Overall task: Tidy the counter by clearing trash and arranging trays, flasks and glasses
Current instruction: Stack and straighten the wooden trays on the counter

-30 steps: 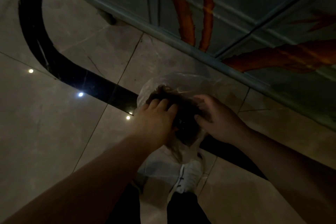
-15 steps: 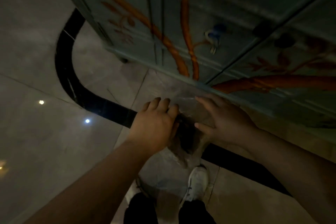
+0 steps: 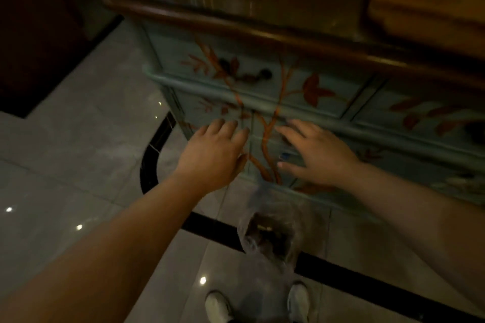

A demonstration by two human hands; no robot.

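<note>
A clear plastic trash bag with dark rubbish inside sits on the floor between my feet, below my hands. My left hand hovers above it with fingers apart and nothing in it. My right hand is beside it, fingers spread, also holding nothing. Both hands are in front of the painted blue cabinet. The counter top shows at the upper edge, with wooden trays on it, blurred.
The cabinet has a dark wooden rim and drawers with dark knobs. The floor is pale glossy tile with a black inlaid band. My white shoes stand near the bottom edge.
Both hands have let go of the bag and risen away from it. The view has tilted up, bringing the cabinet front and counter top into sight.
</note>
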